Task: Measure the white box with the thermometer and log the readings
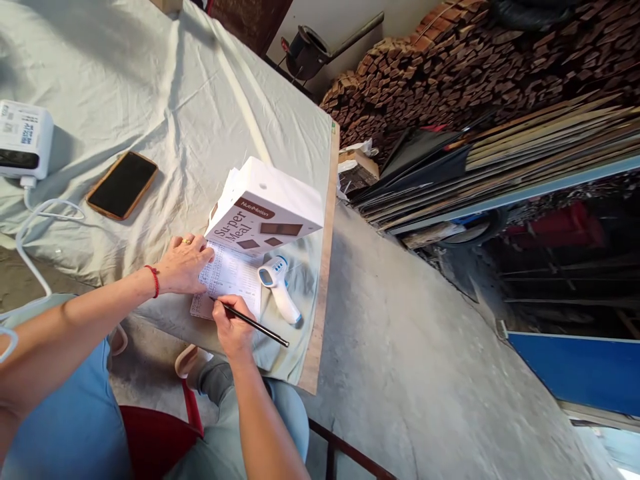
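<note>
My right hand (234, 327) grips a black pen (257, 325), its tip down on a notebook page (233, 275) covered in small handwriting. Fingers spread, my left hand (184, 265) lies on the left side of the page; it wears a ring, with a red bracelet at the wrist. Just beyond the notebook stands a white and brown box (265, 210) printed "NutriMotion Super Meal", overlapping the page's far edge from this view. To the right of the page rests a white and blue infrared thermometer (280, 288), apart from both hands.
A phone in an orange case (123, 185) and a white power bank (26, 140) with a white cable lie on the cloth-covered table (125, 80). The table's wooden edge (320, 300) runs along the right. Stacked firewood (450, 73) and leaning boards (525, 147) stand beyond the concrete floor.
</note>
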A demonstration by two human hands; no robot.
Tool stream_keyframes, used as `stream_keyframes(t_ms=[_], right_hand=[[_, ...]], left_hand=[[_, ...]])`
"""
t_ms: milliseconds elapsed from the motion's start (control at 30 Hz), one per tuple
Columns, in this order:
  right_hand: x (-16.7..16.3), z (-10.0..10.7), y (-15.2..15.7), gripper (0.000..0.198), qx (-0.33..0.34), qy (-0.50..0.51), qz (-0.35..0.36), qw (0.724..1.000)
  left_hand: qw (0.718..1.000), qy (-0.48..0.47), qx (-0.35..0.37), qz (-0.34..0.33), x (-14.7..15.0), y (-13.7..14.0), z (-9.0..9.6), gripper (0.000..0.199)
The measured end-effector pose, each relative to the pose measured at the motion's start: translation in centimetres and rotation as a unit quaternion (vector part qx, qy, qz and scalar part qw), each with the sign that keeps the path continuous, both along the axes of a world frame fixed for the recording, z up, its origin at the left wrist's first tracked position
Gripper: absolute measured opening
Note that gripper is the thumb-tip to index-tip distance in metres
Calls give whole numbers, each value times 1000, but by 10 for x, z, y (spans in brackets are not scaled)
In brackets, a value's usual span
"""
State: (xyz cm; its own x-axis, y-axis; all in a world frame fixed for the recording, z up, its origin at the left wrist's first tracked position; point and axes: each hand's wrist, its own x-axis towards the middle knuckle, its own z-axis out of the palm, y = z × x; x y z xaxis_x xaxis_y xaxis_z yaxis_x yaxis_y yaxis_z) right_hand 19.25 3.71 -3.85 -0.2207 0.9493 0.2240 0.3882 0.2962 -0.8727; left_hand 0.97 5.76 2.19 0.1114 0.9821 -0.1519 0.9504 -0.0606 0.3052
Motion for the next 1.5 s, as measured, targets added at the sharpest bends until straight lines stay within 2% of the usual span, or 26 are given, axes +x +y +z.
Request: stream_keyframes(t_ms=[233, 400, 767, 1100, 1500], right_hand=[[1, -3, 0, 27, 0, -43, 19, 999], [2, -6, 0, 27, 48, -52, 21, 997], [1, -4, 0, 20, 108, -44, 23, 993], [2, -6, 0, 22, 102, -53, 16, 993], [2, -4, 0, 17, 137, -44, 11, 990]], left_hand=[[1000, 2, -7, -1, 1, 0, 1, 50], [1000, 5, -18, -3, 1, 1, 4, 51], [1000, 9, -24, -3, 1, 1, 7, 50], [1000, 4, -21, -1, 1, 1, 6, 51], [1000, 11, -27, -4, 0, 0, 7, 51]])
